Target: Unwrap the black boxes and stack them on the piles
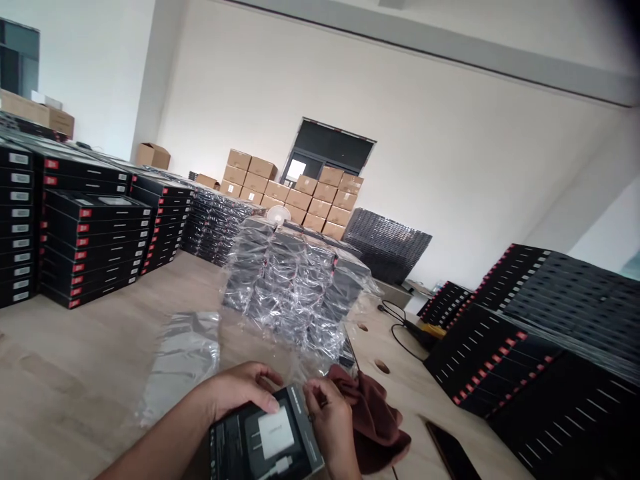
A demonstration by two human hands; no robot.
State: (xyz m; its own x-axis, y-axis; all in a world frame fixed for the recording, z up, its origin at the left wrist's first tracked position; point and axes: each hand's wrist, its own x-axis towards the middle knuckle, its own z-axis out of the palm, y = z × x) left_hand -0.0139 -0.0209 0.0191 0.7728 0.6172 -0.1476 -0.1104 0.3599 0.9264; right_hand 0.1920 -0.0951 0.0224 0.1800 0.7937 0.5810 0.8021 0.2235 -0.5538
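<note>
Nearest, the dark box (270, 437) is sitting low at frame bottom, btw the hands, picture face up & tilted; its lower end is running out of frame, so can't tell the long axis. L hand (245, 388) is holding it: thumb pressing on the face, fingers curling past the far edge. R hand (327, 413) is bunching its fingers at the far R corner, nearly closed; can't tell if they're gripping box or film. Both hands are touching or right beside it, L reaching further over the face.

Brown cloth (377, 423) is lying just R of R hand, phone (453, 448) further R. Clear bags (185, 350) are lying flat on the table (95, 347), ahead & L of L hand.

Beyond, plastic-wrapped stacks (293, 287) are holding dark boxes. Bare box stacks are standing L (95, 247) & R (520, 360). Far back, cartons (300, 200) are piling up near the wall; contents not showing.
</note>
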